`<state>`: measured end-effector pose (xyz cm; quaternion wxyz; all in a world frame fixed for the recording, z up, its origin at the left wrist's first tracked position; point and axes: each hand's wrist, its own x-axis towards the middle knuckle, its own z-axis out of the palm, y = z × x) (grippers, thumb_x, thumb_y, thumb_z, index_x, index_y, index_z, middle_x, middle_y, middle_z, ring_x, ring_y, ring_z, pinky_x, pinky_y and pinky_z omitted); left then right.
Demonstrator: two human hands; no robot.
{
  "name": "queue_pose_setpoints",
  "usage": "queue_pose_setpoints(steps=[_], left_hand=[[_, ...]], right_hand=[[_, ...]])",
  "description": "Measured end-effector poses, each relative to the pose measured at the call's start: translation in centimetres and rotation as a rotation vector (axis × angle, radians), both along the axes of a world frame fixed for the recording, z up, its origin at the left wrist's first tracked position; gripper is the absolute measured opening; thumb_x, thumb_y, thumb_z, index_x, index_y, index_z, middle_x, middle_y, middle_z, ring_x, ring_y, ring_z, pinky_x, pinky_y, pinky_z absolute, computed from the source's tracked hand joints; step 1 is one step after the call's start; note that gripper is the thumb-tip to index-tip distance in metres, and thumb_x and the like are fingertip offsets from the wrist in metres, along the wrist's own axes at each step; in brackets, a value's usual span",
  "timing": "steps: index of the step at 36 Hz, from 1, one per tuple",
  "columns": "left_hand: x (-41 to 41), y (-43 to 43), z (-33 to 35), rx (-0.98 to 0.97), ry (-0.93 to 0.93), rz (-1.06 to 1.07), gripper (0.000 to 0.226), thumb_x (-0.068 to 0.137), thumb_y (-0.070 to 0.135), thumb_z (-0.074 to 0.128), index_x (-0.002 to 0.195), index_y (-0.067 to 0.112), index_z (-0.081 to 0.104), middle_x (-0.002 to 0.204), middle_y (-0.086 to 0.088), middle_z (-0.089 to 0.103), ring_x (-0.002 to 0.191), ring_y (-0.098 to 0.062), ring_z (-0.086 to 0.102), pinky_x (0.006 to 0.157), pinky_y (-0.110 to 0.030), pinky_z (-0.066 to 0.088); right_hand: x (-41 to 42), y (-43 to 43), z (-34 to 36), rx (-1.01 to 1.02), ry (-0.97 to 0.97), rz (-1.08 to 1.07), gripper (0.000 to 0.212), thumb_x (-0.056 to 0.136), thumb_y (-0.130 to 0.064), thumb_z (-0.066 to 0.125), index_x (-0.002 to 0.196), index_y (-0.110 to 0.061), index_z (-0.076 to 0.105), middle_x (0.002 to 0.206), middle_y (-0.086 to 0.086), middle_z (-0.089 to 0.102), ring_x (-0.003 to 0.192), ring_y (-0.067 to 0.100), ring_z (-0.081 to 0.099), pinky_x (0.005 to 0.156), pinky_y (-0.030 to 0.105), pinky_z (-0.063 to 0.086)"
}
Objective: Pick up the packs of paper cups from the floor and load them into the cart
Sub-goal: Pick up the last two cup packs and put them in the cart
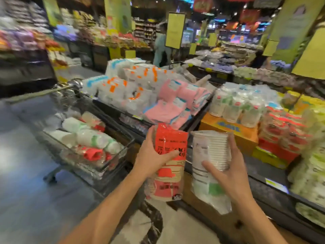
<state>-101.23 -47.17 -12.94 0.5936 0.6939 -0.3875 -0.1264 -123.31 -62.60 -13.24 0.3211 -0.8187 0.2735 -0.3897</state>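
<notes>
The left hand (152,158) is grasping a red-printed pack of paper cups (168,162), thumb lying across its front and fingers curling behind, holding it upright. Just beside it, the right hand (226,170) is gripping a white pack of paper cups (208,156) the same way, the two packs sitting close side by side. Left of the left hand, the wire cart (98,166) is holding several more cup packs (91,138). Beyond both hands, a display shelf (140,95) is carrying wrapped goods.

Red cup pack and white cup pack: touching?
Apart. Head view shows a dark gap running between the red pack, gripped by the left hand, and the white pack, gripped by the right hand.
</notes>
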Motion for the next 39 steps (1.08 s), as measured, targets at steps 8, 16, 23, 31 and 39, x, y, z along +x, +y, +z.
queue_pose_setpoints(steps=[8, 16, 23, 31, 39], left_hand=[[16.2, 12.3, -1.0, -0.041, 0.078, 0.302, 0.096, 0.055, 0.063, 0.089, 0.131, 0.070, 0.031, 0.119, 0.032, 0.065, 0.107, 0.012, 0.064, 0.092, -0.019, 0.053], [25.6, 19.4, -1.6, -0.035, 0.140, 0.544, 0.081, 0.049, 0.062, 0.092, 0.109, 0.079, 0.040, 0.107, 0.033, 0.070, 0.096, 0.009, 0.069, 0.073, -0.004, 0.051], [31.9, 18.4, -3.0, -0.013, 0.218, 0.657, 0.112, 0.038, 0.072, 0.091, 0.136, 0.045, 0.042, 0.110, 0.022, 0.072, 0.099, 0.003, 0.071, 0.095, -0.040, 0.056], [39.5, 12.5, -3.7, 0.024, 0.347, 0.769, 0.113, 0.048, 0.060, 0.094, 0.141, 0.046, 0.032, 0.113, 0.007, 0.071, 0.093, -0.010, 0.075, 0.074, -0.030, 0.061], [45.6, 8.7, -5.1, 0.012, 0.445, 0.885, 0.101, 0.063, 0.035, 0.094, 0.145, 0.032, 0.034, 0.119, -0.001, 0.069, 0.100, -0.019, 0.073, 0.081, -0.040, 0.061]], right_hand=[[22.5, 5.8, -0.5, 0.021, -0.045, 0.326, 0.107, 0.072, -0.051, 0.086, 0.150, -0.063, 0.014, 0.165, -0.024, 0.025, 0.152, 0.001, 0.026, 0.123, 0.050, 0.030], [36.7, 8.3, -1.4, -0.001, -0.047, 0.503, 0.104, 0.070, -0.065, 0.082, 0.150, -0.068, 0.015, 0.147, -0.055, 0.020, 0.141, -0.022, 0.022, 0.115, 0.023, 0.025], [45.4, 4.8, -2.6, -0.037, 0.052, 0.565, 0.114, 0.075, -0.053, 0.086, 0.160, -0.052, 0.011, 0.150, -0.046, 0.018, 0.140, -0.019, 0.022, 0.116, 0.024, 0.023], [55.1, -1.4, -3.4, -0.036, 0.082, 0.682, 0.114, 0.074, -0.053, 0.086, 0.156, -0.061, 0.007, 0.162, -0.012, 0.028, 0.144, 0.007, 0.030, 0.111, 0.035, 0.033], [65.2, -5.6, -5.3, -0.032, 0.190, 0.773, 0.114, 0.073, -0.054, 0.086, 0.155, -0.060, 0.006, 0.152, -0.010, 0.033, 0.127, -0.003, 0.031, 0.102, 0.027, 0.032]])
